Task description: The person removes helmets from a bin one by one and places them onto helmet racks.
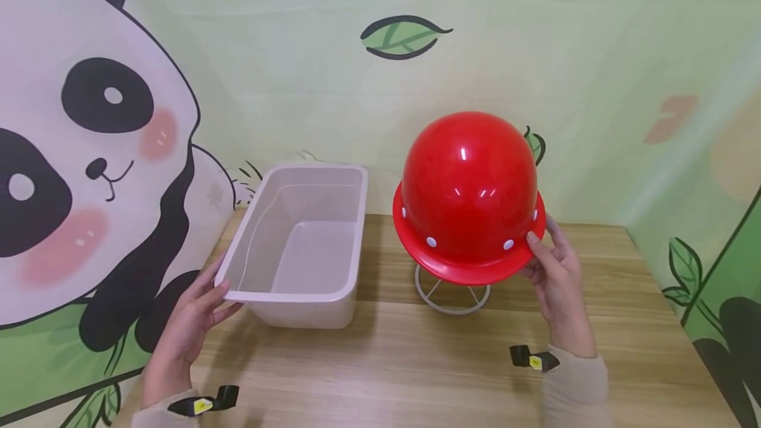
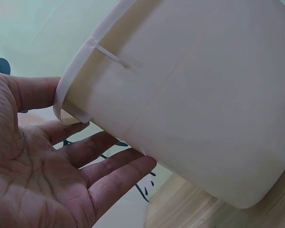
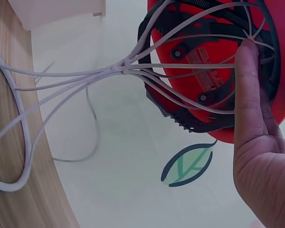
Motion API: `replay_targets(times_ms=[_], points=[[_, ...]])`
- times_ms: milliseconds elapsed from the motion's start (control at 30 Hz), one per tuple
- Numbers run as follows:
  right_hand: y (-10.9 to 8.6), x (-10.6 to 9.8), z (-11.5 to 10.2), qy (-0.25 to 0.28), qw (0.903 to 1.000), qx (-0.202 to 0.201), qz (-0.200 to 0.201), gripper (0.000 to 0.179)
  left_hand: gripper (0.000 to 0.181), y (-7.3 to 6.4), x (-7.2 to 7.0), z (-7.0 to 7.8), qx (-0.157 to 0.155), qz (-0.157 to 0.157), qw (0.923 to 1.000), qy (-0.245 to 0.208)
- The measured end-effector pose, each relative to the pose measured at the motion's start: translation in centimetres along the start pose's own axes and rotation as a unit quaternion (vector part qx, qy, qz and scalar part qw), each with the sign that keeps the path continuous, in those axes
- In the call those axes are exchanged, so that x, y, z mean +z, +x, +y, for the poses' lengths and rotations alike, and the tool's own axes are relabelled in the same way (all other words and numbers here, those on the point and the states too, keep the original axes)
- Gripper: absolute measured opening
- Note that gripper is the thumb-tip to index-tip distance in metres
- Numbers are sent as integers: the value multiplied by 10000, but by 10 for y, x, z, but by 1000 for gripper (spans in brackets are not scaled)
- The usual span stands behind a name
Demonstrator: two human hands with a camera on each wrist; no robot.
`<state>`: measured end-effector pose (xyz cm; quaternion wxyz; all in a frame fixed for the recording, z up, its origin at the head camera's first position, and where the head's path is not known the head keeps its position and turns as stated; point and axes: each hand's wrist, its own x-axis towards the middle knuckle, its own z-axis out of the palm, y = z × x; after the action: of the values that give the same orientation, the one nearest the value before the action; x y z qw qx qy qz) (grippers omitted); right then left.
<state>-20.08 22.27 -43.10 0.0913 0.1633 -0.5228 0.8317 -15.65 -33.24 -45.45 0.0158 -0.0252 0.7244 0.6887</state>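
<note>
A red hard hat point(image 1: 470, 177) rests on a white wire stand point(image 1: 454, 312) on the right half of the table. My right hand point(image 1: 561, 276) holds its brim at the right, thumb on top and fingers underneath. From below, the right wrist view shows the dark inner harness and the stand's wires point(image 3: 118, 70) reaching into the shell. To the left is a pale plastic basin point(image 1: 291, 297). My left hand point(image 1: 193, 316) grips its near left corner, with the thumb on the rim and the fingers point(image 2: 118, 183) under it along the outer wall point(image 2: 194, 99).
Both things stand on a wood-grain table point(image 1: 416, 375). Close behind rises a pale green backdrop point(image 1: 285, 51) printed with leaves and a large panda point(image 1: 107, 117) at the left. Small black devices point(image 1: 535, 360) are worn at both wrists.
</note>
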Motion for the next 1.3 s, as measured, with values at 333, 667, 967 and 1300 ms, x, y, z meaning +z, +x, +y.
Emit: replay_targets(times_ms=[333, 667, 967, 1300], points=[[1, -1, -10, -417, 9990, 171, 73, 46, 64, 0, 0, 1, 38, 40, 9993, 374], [2, -5, -11, -375, 9986, 107, -359, 42, 64, 1, 0, 1, 87, -28, 9991, 403], [2, -6, -16, -719, 9967, 336, -138, 42, 64, 1, 0, 1, 41, -28, 9983, 576], [1, -11, -25, -1250, 9906, 489, -254, 51, 64, 0, -1, 3, -3, -55, 9981, 609]])
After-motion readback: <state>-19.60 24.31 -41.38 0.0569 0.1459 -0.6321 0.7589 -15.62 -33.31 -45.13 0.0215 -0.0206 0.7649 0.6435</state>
